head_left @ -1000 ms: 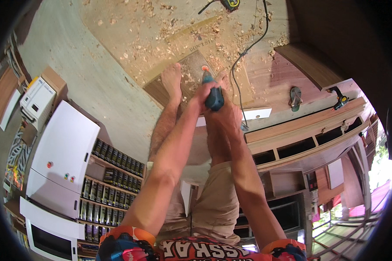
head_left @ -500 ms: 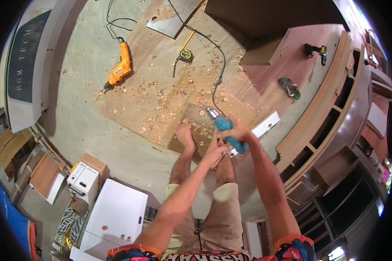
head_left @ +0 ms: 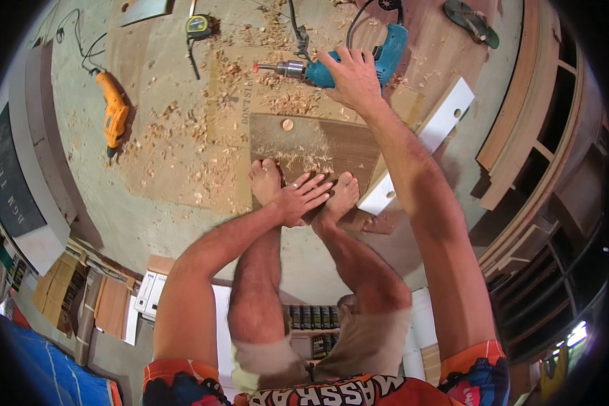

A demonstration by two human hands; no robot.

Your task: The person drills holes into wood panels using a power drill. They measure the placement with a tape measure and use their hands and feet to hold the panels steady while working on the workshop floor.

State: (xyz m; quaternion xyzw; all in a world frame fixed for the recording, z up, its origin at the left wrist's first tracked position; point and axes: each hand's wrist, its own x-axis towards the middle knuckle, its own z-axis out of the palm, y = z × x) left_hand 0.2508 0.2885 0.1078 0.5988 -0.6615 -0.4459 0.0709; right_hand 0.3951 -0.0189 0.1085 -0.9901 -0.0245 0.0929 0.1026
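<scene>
While the right hand (head_left: pixel 354 80) lies palm down across the teal drill (head_left: pixel 318 74) at upper center, its fingers (head_left: pixel 346 55) are partly spread, draped over the body behind the chuck. Fingertips sit at the far side of the drill body, palm on the near side; cannot tell how firm the hold is, as the underside is hidden. Drill lies on its side, silver chuck and red-tipped bit pointing left, handle end at the right of the hand.

Left hand (head_left: pixel 303 201) is at center, between the left foot (head_left: pixel 265 183) and right foot (head_left: pixel 344 193); fingers flat, fanned apart, gripping nothing, well below the drill. They lie over the near part of the brown board (head_left: pixel 352 141); firm contact hard to tell. Both feet on the board. Pale round disc (head_left: pixel 287 125) near its far edge, wood shavings (head_left: pixel 304 162) across its middle.

White strip (head_left: pixel 446 115) with holes runs diagonally at right of the board. Orange drill (head_left: pixel 114 111) at upper left, well apart from both hands. Tape measure (head_left: pixel 198 27) at top, left of center. Slipper (head_left: pixel 472 24) at upper right.
</scene>
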